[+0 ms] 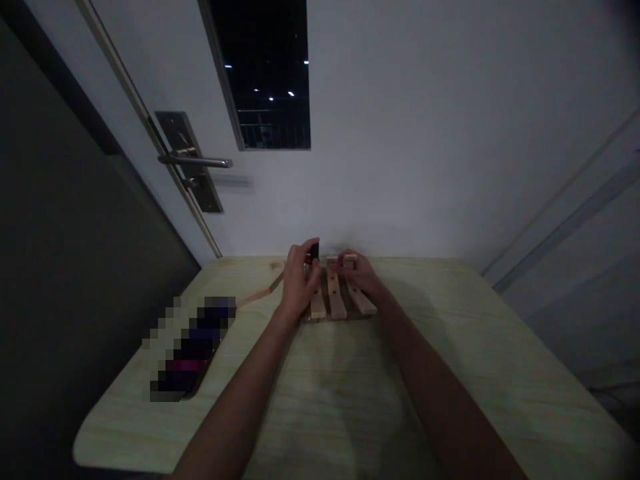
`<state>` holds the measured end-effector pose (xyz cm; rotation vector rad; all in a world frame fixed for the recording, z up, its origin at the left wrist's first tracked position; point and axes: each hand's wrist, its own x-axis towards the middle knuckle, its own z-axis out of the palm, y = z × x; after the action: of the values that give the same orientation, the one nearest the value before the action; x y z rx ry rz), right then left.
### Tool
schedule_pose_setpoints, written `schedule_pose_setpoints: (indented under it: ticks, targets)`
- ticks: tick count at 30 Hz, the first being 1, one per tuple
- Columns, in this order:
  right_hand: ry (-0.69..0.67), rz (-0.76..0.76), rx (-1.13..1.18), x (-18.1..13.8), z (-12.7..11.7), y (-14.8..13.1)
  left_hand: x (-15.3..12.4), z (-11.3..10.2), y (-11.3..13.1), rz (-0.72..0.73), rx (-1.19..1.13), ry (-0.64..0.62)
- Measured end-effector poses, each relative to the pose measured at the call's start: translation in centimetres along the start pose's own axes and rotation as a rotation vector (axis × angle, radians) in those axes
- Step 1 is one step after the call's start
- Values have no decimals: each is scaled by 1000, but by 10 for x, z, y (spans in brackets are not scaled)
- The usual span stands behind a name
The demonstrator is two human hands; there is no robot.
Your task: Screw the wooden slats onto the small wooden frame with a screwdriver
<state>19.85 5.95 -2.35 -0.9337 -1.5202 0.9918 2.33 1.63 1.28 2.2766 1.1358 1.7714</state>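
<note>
Near the table's back edge my left hand [299,279] is closed, with a small black piece [315,251] upright between thumb and fingers. My right hand [364,273] is closed at the far end of the pale wooden pieces, its fingertips at a small wooden block [350,261]. Whether it grips the block is hard to see. Below and between my hands lie a left wooden strip [317,305], a middle wooden strip [336,297] with dark holes, and a right wooden strip [362,301]. Under them shows a brownish see-through base [324,319]. My fingers partly hide the far ends.
Left of my hands lies a thin angled wooden piece [255,295], with a curved wooden bit [277,265] behind it. A blurred dark, phone-like device [193,350] rests on the light wood table [320,400]. A white door [400,133] with a metal handle [200,161] stands behind.
</note>
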Motion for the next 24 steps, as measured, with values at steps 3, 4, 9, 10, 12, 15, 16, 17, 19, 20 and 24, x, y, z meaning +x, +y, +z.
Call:
schedule_pose_setpoints:
  ticks: [3,4,9,10,12,15,16,17,19,20,24]
  targets:
    - [-4,2,7,0,-1,1,0,0,1,-7,-32,3]
    - [-3,6,7,-1,-1,2,-1,0,1,-9,-39,3]
    - [3,3,7,-3,0,-1,1,0,2,-4,1,45]
    - [5,-1,7,-3,0,-2,1,0,2,-1,17,57]
    - [11,-6,-13,-3,0,-3,2,0,3,0,38,70]
    - [15,-6,-37,-2,0,-4,2,-2,4,-11,45,58]
    - [9,-2,-31,-2,0,-4,2,-2,4,-11,45,50]
    - [2,4,-21,-1,0,-4,2,-2,5,-10,45,44]
    - [-11,14,-5,-1,0,-4,1,-2,4,-9,40,33]
    - [-12,15,-1,-1,0,-4,0,-1,4,-15,29,28]
    - [-9,17,11,-2,1,-4,-3,2,0,-71,-54,19]
